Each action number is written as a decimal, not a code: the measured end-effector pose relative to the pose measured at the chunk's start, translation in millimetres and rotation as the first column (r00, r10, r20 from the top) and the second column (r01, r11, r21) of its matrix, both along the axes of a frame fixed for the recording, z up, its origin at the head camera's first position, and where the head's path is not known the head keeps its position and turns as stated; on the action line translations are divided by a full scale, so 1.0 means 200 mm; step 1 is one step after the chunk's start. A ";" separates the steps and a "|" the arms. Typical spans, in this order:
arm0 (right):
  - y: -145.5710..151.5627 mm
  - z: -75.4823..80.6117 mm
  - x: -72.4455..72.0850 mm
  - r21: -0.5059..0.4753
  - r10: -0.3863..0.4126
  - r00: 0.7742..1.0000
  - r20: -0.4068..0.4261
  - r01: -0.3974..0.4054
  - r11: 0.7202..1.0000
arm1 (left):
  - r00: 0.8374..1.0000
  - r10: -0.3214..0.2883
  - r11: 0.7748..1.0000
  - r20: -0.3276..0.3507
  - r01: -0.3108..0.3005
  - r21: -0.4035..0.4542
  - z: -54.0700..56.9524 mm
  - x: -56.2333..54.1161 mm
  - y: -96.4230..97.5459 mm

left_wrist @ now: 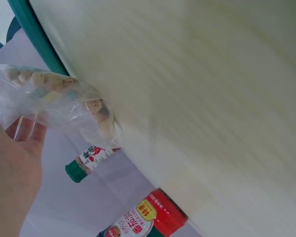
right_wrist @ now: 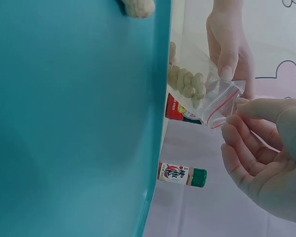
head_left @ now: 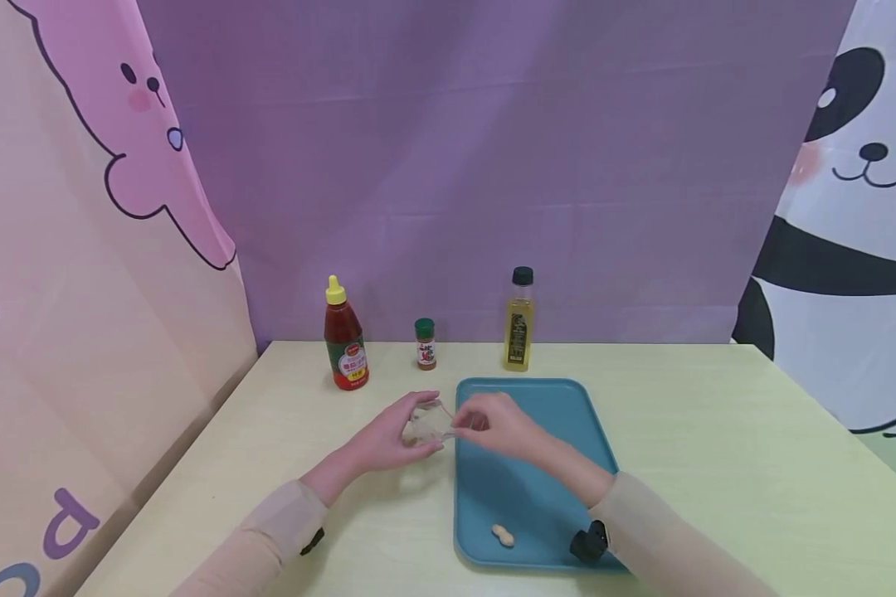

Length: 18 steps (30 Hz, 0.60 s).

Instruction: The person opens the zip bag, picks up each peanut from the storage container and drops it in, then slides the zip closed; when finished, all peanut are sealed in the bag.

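A clear zip bag (head_left: 429, 421) with a red seal line is held in the air by the tray's left edge. Several peanuts in their shells (right_wrist: 187, 83) lie inside it. My left hand (head_left: 390, 435) grips the bag from the left, thumb on one side and fingers on the other. At the bag's mouth, my right hand (head_left: 502, 427) pinches the rim between thumb and index finger; the right wrist view shows this beside the seal. Whether the seal is parted, I cannot tell. One loose peanut (head_left: 503, 536) sits on the blue tray (head_left: 523, 489), near its front left corner.
Behind the hands stand a ketchup bottle (head_left: 346, 344) with a yellow cap, a small green-capped spice jar (head_left: 426, 348) and a dark-capped oil bottle (head_left: 518, 327). A purple cloth (head_left: 455, 166) hangs along the back edge of the pale table (head_left: 717, 464).
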State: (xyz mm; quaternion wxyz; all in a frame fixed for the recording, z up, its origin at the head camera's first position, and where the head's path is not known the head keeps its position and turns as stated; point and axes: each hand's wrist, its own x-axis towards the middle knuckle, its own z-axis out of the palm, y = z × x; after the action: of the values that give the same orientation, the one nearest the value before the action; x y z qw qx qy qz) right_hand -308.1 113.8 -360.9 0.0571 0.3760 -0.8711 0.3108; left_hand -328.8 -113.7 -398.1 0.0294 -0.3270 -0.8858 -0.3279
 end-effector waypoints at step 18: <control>0.18 -0.04 0.25 -0.002 0.101 0.994 0.046 -0.101 0.995 | 1.000 -0.011 1.000 -0.021 0.011 0.002 0.01 0.01 0.00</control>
State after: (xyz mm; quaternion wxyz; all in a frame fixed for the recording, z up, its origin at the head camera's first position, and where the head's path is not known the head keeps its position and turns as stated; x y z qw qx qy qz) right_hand -258.2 149.2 -368.3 0.0211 0.4123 -0.8521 0.3217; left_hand -326.8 -112.8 -396.1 0.0372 -0.3354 -0.8833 -0.3254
